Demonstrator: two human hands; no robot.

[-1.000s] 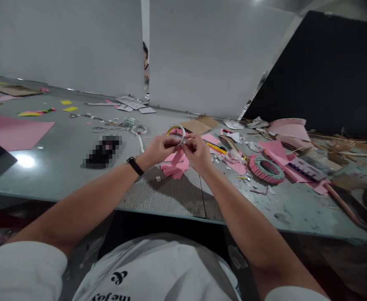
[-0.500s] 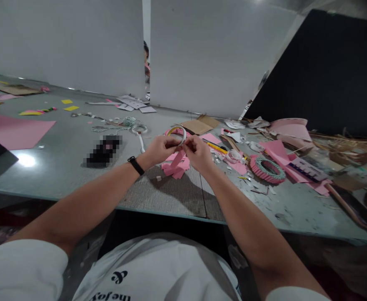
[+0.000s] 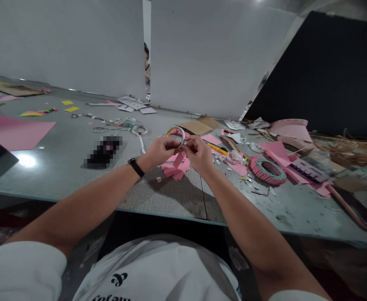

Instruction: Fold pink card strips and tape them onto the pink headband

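"Quick, what's moved on my end?"

"The ring (image 3: pixel 183 137) in my hands. Half a second ago it lay tipped flatter; now I've got it stood up steeper, nearer its angle a second ago."

"Fingers?"

"My right hand's (image 3: pixel 200 154) fingertips shifted slightly at the ring's side; too small to tell exactly how."

"Framing?"

"Slid a touch. Compared with a second ago, tabletop stuff sits slightly further right, and the lettering (image 3: pixel 111 298) on my shirt (image 3: pixel 158 271) is cut off more by the bottom edge."

"Background?"

"Person (image 3: pixel 147 69) in the panel gap: pink patch at the chest half a second ago, gone now."
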